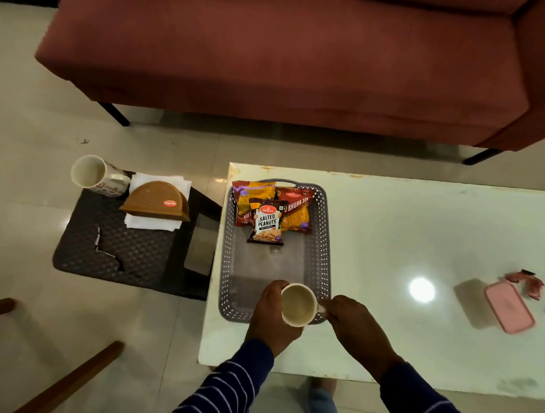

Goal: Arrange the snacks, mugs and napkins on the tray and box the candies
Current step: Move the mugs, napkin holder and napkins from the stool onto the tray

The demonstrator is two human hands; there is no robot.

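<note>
A white mug (298,304) hangs over the near end of the grey perforated tray (228,269). My left hand (270,317) wraps its side and my right hand (351,319) pinches its handle. At the tray's far end lie three snack packets, with the salted peanuts pack (267,223) on top of the other two. A second white mug (92,175) stands on the dark side stool, next to a brown napkin holder (156,202) lying on white napkins (151,223). At the table's right sit a pink box (509,306) and several red candies (533,286).
The white table (405,232) has a bright light reflection at its middle. A dark side stool (112,242) stands to the left on the tiled floor. A maroon sofa (290,51) fills the back. Wooden chair parts (55,393) show at the lower left.
</note>
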